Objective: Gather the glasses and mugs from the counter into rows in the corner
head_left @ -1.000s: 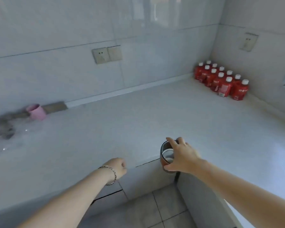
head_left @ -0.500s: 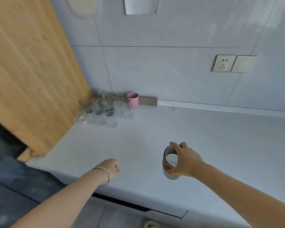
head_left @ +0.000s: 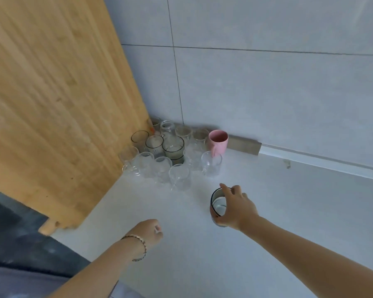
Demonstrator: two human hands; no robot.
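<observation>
My right hand [head_left: 237, 208] grips a dark-rimmed glass [head_left: 218, 206] from above and the side, just above the white counter [head_left: 267, 211]. In the corner stand several clear glasses [head_left: 179, 177] in rough rows, with a pink mug [head_left: 218, 141] at the back right and a dark-rimmed tumbler [head_left: 173, 150] among them. The held glass is in front and to the right of this group, a short gap from the nearest clear glass [head_left: 211, 163]. My left hand [head_left: 149, 232] is a loose fist with nothing in it, near the counter's front edge.
A large wooden board [head_left: 52, 104] leans against the left side, bordering the glasses. Grey tiled wall [head_left: 267, 93] runs behind the counter. Dark floor or cabinet [head_left: 19, 244] lies below the counter edge at the lower left.
The view swung left from the red bottles to the corner, then closer. My right hand has carried the dark-rimmed glass toward the group of glasses. My left fist stays low near the edge.
</observation>
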